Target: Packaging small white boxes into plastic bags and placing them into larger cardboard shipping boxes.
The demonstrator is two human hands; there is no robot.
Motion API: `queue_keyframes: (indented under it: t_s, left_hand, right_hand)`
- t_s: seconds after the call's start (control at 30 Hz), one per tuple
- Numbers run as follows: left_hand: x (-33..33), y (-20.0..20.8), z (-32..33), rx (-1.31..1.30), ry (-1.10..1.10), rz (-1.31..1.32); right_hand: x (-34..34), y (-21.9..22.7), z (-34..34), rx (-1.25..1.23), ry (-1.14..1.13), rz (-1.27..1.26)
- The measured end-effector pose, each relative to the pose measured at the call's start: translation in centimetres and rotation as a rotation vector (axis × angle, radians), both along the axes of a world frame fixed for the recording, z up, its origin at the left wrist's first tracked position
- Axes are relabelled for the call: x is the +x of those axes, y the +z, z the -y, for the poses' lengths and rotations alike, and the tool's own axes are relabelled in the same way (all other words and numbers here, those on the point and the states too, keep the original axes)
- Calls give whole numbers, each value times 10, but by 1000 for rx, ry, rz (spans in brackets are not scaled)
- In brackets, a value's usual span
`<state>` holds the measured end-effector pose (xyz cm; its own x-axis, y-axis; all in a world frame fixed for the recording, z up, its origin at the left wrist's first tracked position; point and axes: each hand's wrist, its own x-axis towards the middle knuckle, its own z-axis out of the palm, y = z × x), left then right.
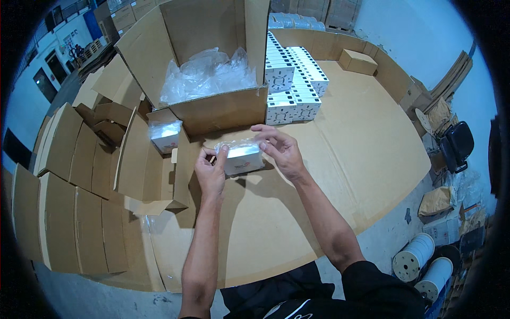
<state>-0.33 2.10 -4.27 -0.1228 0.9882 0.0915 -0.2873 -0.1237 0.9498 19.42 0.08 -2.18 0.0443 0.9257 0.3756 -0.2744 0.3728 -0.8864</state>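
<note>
A small white box [244,161] in a clear plastic bag is held up over the cardboard-covered table. My left hand [211,166] grips its left end, thumb on top. At its upper right corner, my right hand [283,151] pinches the bag's loose clear edge between thumb and fingers, with the index finger raised. To the left stands an open brown carton [139,165], and another bagged white box [166,137] sits at its far end. Beyond my hands, a large open cardboard box [223,110] contains a heap of clear plastic bags [210,74].
Stacks of white printed boxes [289,106] stand behind, right of the large box. Several brown cartons [58,212] line the table's left side. A closed small carton [357,62] lies at the far right. White cable spools [413,257] and a black chair [456,146] are beyond the table's right edge.
</note>
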Motion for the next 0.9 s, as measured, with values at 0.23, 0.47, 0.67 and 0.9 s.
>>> queue_keyframes:
  t_s: [0.23, 0.47, 0.67, 0.9]
  left_hand:
    - [-3, -8, -3, -8, -8, -30]
    - [-1, -4, -1, -26, -26, 9]
    - [0, 0, 0, 92, 84, -31]
    - [-3, 38, 24, 973, 87, -1107]
  right_hand:
    - [-1, 0, 6, -110, 107, 350]
    - [-4, 9, 11, -229, 44, 313]
    - [-7, 7, 8, -233, 50, 338]
    - [0, 1, 5, -215, 64, 304]
